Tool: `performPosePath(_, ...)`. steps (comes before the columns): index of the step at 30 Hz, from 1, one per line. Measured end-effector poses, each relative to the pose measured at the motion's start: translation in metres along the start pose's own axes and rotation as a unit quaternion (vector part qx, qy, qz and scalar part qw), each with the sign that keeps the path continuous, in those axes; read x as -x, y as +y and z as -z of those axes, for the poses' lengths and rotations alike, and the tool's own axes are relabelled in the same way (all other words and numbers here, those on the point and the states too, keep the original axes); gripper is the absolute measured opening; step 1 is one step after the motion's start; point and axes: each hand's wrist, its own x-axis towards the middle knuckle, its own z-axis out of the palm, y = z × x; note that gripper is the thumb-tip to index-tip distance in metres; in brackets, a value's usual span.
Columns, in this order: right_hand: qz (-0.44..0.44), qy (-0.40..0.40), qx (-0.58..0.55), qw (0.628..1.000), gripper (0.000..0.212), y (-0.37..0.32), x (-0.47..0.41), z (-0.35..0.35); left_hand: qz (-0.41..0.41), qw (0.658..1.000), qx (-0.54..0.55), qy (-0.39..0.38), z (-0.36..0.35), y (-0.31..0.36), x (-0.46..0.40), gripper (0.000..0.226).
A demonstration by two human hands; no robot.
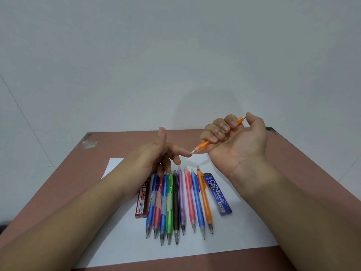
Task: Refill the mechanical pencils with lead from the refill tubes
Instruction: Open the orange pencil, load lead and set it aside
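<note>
My right hand (234, 137) grips an orange mechanical pencil (203, 146) in a fist above the table, thumb on its rear button, tip pointing down-left. My left hand (158, 155) is raised beside it, thumb up, and its index fingertip touches the pencil's tip. Below, several mechanical pencils (176, 204) in blue, pink, green, black, purple and orange lie side by side on a white sheet (234, 231), tips toward me. A red lead refill tube (141, 202) lies left of the row, partly under my left forearm. A blue refill tube (218, 194) lies right of it.
The sheet rests on a reddish-brown table (109, 145) that meets a plain white wall (175, 55). Scuffed patches mark the table's far left and far right corners.
</note>
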Motion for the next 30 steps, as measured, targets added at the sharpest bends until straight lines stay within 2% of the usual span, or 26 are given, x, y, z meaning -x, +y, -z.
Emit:
performPosePath(18,0.007,-0.006,-0.003,1.0,0.04,-0.002,-0.001,0.001,-0.004,1.0,-0.001,-0.005,0.001,-0.001,0.0,0.08)
performPosePath(30,0.031,0.036,0.035,0.998,0.038,-0.005,-0.012,0.014,0.014,0.997,0.071,0.019,0.003,-0.006,-0.004,0.076)
